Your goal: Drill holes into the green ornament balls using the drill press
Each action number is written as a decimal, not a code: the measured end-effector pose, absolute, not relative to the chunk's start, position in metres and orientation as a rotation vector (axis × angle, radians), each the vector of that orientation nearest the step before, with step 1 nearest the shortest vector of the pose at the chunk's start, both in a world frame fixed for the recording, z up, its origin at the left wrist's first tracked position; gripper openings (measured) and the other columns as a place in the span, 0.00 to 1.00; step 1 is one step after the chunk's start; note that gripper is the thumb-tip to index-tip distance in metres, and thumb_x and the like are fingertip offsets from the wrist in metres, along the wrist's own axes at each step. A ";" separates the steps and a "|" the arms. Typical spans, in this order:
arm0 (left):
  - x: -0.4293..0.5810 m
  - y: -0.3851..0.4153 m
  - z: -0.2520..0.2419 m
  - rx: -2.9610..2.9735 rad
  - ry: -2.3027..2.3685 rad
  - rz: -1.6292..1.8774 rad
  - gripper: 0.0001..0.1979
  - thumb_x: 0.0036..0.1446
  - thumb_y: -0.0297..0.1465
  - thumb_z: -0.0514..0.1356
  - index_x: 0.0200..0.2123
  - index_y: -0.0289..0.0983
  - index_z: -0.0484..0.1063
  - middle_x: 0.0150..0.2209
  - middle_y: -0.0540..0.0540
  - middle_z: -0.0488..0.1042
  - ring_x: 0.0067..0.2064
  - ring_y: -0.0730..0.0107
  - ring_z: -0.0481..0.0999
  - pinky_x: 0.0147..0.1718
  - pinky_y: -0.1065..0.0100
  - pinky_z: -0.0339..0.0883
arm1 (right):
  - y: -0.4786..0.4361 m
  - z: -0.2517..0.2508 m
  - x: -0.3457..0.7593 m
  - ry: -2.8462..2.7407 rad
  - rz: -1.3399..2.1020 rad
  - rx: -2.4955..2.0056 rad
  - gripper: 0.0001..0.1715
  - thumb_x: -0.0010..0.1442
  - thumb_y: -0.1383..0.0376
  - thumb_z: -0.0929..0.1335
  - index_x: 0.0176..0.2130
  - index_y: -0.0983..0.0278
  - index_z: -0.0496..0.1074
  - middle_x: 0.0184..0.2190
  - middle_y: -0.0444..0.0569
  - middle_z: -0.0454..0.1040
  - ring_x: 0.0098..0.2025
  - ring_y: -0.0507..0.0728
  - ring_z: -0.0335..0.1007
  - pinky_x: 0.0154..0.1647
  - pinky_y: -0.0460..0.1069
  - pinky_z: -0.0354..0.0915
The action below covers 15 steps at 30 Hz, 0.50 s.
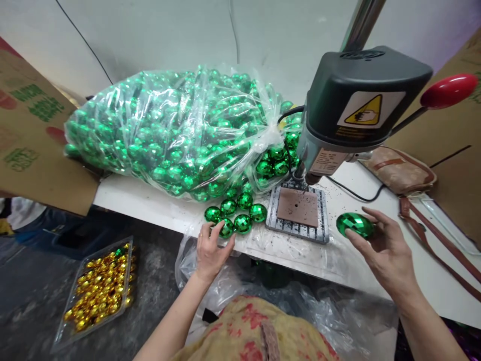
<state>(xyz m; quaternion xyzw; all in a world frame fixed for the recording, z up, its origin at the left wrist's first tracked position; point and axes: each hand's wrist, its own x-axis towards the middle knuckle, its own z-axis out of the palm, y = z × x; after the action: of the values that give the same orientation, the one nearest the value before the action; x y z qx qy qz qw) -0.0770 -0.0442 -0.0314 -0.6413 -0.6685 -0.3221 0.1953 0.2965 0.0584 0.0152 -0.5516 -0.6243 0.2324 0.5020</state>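
Note:
My left hand (213,254) is at the table's front edge, thumb and fingers around the near side of a shiny green faceted bauble (226,228). That bauble sits in a small cluster with several others, among them a green bauble (242,224) to its right. On the right, my right hand (387,250) holds another green bauble (353,225) between thumb and fingers, above the white table. Between my hands stands a bench drill (361,105). A brown square board (297,206) with a dark hole lies on its slotted metal base (274,220).
A large clear bag (169,135) of green baubles fills the table's back left. Dark shavings surround the drill base. A red-knobbed lever (449,92) sticks out right. A handbag (400,170) lies behind my right hand. Gold baubles fill a clear tray (130,271) on the floor.

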 end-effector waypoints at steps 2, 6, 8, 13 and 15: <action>-0.082 -0.043 -0.037 -1.864 -1.915 -0.855 0.23 0.63 0.37 0.64 0.60 0.40 0.69 0.49 0.39 0.73 0.51 0.56 0.77 0.48 0.60 0.72 | 0.049 0.011 0.292 -1.466 0.671 -1.325 0.40 0.48 0.46 0.76 0.55 0.56 0.69 0.45 0.49 0.73 0.41 0.55 0.76 0.45 0.56 0.77; -0.087 -0.046 -0.043 -1.892 -1.875 -0.892 0.25 0.63 0.34 0.64 0.62 0.41 0.68 0.51 0.38 0.72 0.53 0.55 0.76 0.51 0.58 0.72 | 0.040 0.000 0.284 -1.382 0.738 -1.285 0.39 0.46 0.47 0.78 0.51 0.57 0.66 0.44 0.48 0.71 0.42 0.54 0.75 0.43 0.52 0.76; -0.085 -0.048 -0.042 -1.859 -1.853 -0.929 0.26 0.61 0.34 0.65 0.62 0.41 0.67 0.53 0.37 0.72 0.54 0.54 0.76 0.53 0.56 0.72 | 0.035 -0.005 0.278 -1.411 0.753 -1.258 0.37 0.47 0.49 0.78 0.51 0.57 0.65 0.44 0.48 0.72 0.40 0.54 0.75 0.41 0.51 0.76; -0.077 -0.055 -0.037 -1.818 -1.718 -0.957 0.28 0.57 0.29 0.67 0.61 0.39 0.68 0.55 0.34 0.70 0.55 0.51 0.75 0.55 0.54 0.70 | 0.020 -0.017 0.254 -1.633 0.698 -1.177 0.30 0.54 0.53 0.76 0.53 0.57 0.66 0.47 0.49 0.73 0.41 0.53 0.77 0.43 0.51 0.77; -0.074 -0.057 -0.036 -1.842 -1.689 -0.964 0.28 0.57 0.27 0.66 0.60 0.38 0.68 0.56 0.33 0.70 0.57 0.50 0.74 0.55 0.53 0.69 | 0.016 -0.019 0.244 -1.684 0.685 -1.151 0.28 0.56 0.55 0.75 0.53 0.56 0.68 0.47 0.49 0.73 0.44 0.54 0.76 0.45 0.50 0.76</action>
<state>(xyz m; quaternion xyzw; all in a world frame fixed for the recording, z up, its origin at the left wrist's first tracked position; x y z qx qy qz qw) -0.0743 -0.0568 -0.0364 -0.6693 -0.6136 -0.3504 0.2296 0.2439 0.0159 -0.0189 -0.4706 -0.6888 0.2802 0.4749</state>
